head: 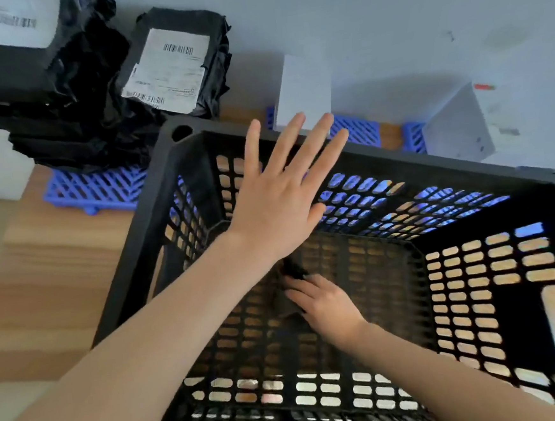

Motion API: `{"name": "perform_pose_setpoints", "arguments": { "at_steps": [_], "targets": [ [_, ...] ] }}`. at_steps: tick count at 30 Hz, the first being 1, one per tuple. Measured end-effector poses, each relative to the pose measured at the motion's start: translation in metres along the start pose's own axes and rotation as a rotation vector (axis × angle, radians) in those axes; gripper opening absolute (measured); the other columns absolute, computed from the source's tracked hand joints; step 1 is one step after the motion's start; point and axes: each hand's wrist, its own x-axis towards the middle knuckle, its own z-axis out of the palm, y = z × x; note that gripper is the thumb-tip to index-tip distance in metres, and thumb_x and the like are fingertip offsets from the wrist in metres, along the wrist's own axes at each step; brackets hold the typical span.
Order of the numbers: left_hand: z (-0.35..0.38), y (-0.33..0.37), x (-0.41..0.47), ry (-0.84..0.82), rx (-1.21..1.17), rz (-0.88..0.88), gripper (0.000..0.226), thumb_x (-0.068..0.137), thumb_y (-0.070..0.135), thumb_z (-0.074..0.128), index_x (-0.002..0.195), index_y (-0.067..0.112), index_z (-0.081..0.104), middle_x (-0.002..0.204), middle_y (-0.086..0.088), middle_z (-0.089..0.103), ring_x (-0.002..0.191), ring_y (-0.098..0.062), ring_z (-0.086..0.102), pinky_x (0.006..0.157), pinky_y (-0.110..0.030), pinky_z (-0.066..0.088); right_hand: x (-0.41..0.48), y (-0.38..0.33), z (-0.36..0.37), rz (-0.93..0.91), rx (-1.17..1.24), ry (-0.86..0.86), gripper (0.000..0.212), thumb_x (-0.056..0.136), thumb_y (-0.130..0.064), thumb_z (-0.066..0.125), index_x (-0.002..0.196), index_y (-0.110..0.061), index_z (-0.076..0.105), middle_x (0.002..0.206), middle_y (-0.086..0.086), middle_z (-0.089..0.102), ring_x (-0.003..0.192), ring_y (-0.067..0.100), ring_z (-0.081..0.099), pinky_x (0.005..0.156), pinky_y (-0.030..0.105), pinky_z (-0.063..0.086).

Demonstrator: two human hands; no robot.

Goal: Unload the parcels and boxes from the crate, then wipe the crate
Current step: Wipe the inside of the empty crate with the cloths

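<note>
The person's bare left forearm (142, 360) reaches in from the lower left, ending in the left hand (278, 197). This hand is spread wide, fingers straight and apart, holding nothing. It hangs over the far left corner of the black perforated plastic crate (431, 161), its fingertips crossing the far rim; whether it touches the rim cannot be told.

Deeper in the crate, the right hand (330, 306) lies on the slotted bottom. Its fingers are laid fairly straight on a dark crumpled cloth (288, 304) and press it down rather than curling round it.

The crate stands on a light wooden floor (42, 278). Outside it, at the upper left, a stack of black plastic parcels (72, 103) with white barcode labels sits on a blue slatted plastic pallet (95, 191). Just behind the far rim a tall white cardboard box (303, 92) and a second, tilted white box (459, 133) stand on the same blue slats, against a pale wall (354, 21).
</note>
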Motion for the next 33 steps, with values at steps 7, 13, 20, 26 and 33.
{"name": "perform_pose_setpoints", "arguments": {
  "at_steps": [7,13,20,26,33],
  "targets": [
    [0.002,0.002,0.001,0.015,0.005,-0.015,0.094,0.085,0.045,0.063,0.157,0.022,0.007,0.165,-0.005,0.007,0.15,-0.032,0.008,0.113,-0.065,-0.003,-0.089,-0.043,0.003,-0.268,0.148,-0.269,0.037,0.097,-0.028,0.038,0.125,-0.033,0.063,0.138,-0.013,0.051,0.131,0.007,0.044,0.101,0.026,0.044],
    [0.002,0.002,0.001,0.005,0.026,-0.009,0.094,0.085,0.046,0.062,0.157,0.022,0.006,0.165,-0.005,0.007,0.15,-0.032,0.009,0.113,-0.065,-0.001,-0.017,-0.013,-0.021,-0.121,0.047,0.083,0.036,0.085,-0.017,0.046,0.112,-0.015,0.069,0.13,0.002,0.06,0.122,0.019,0.046,0.111,0.029,0.032],
    [0.002,0.004,0.003,-0.009,0.076,-0.019,0.092,0.085,0.045,0.06,0.157,0.022,0.007,0.164,-0.005,0.009,0.15,-0.032,0.012,0.114,-0.068,0.007,0.04,0.025,-0.019,0.344,0.093,-0.008,0.037,0.06,-0.013,0.082,0.096,-0.016,0.074,0.109,0.002,0.07,0.092,0.028,0.065,0.085,0.033,0.055],
    [0.006,0.004,0.003,0.006,0.108,-0.022,0.09,0.084,0.042,0.059,0.157,0.022,0.01,0.163,-0.005,0.014,0.149,-0.032,0.016,0.114,-0.067,0.006,-0.06,-0.033,0.005,-0.21,0.126,-0.16,0.026,0.079,-0.027,0.07,0.104,-0.025,0.071,0.122,-0.008,0.065,0.108,0.016,0.062,0.097,0.025,0.047],
    [0.007,0.004,0.003,0.005,0.134,-0.023,0.087,0.085,0.038,0.057,0.157,0.021,0.01,0.163,-0.006,0.016,0.148,-0.032,0.018,0.114,-0.067,0.008,-0.058,-0.023,0.003,-0.393,0.079,-0.054,0.028,0.09,-0.019,0.06,0.117,-0.022,0.066,0.134,-0.005,0.057,0.124,0.019,0.049,0.104,0.03,0.042]
  ]
}}
